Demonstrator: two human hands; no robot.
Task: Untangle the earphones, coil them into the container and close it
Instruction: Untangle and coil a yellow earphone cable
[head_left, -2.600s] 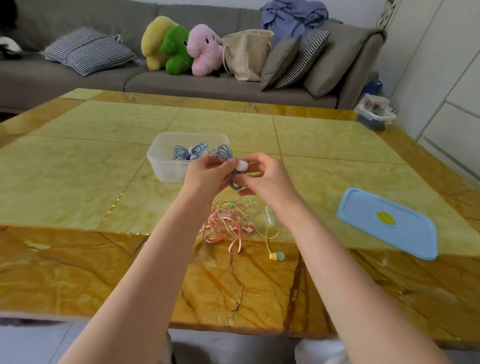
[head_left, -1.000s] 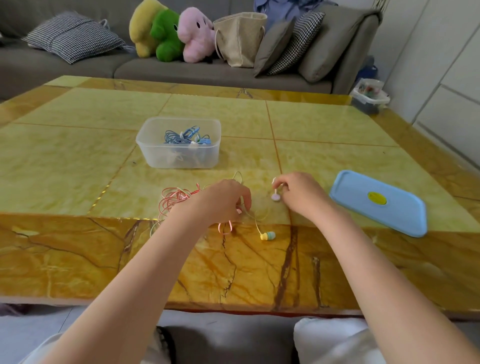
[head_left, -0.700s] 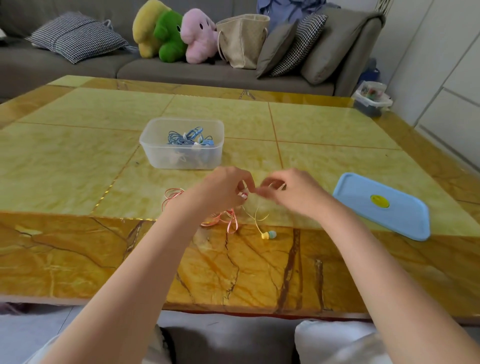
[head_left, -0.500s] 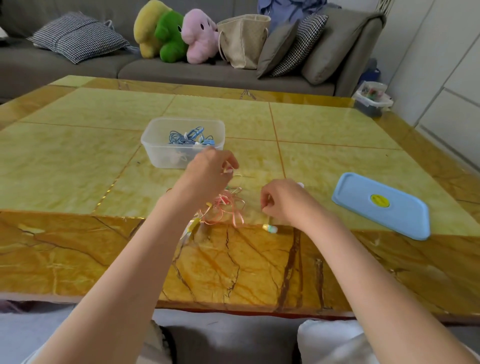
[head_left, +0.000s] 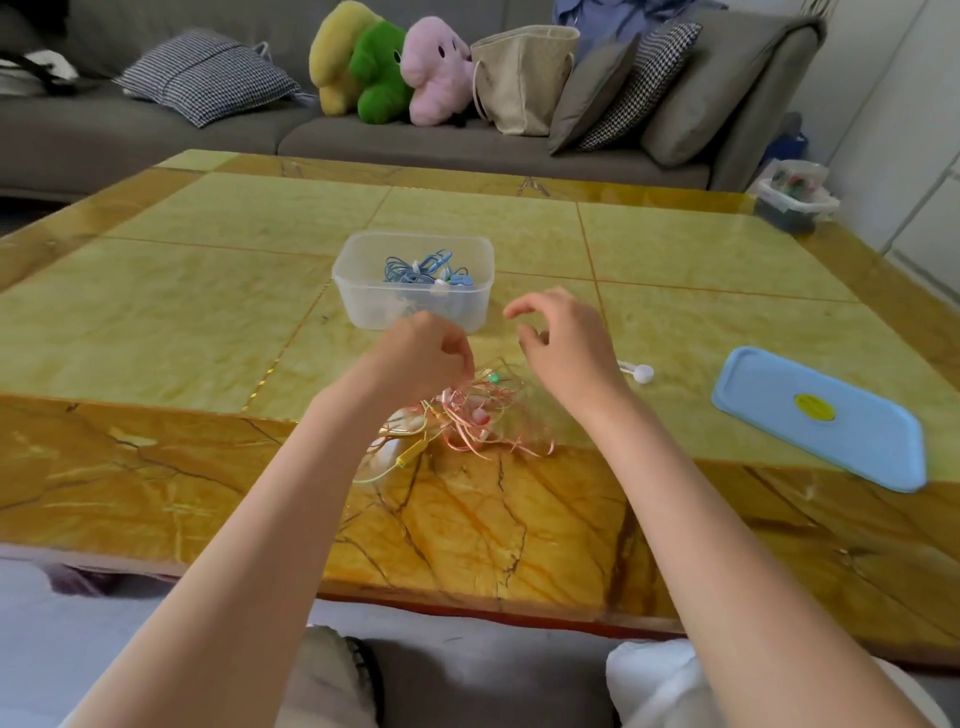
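Centrally, a tangle of pink and yellow earphones (head_left: 470, 423) lay on the table (head_left: 171, 312), just in front of the clear container (head_left: 363, 306), which stood uncovered and held coiled blue earphones (head_left: 423, 267). The left hand (head_left: 423, 358) hovered over the tangle, its grip curled together and apparently pinching a strand, though the contact itself was hidden. The right hand (head_left: 566, 343) hung beside it with fingers loosely curved and apart, holding nothing. A white earbud (head_left: 643, 373) rested just right of that hand; the blue lid (head_left: 821, 415) lay well apart to the right.
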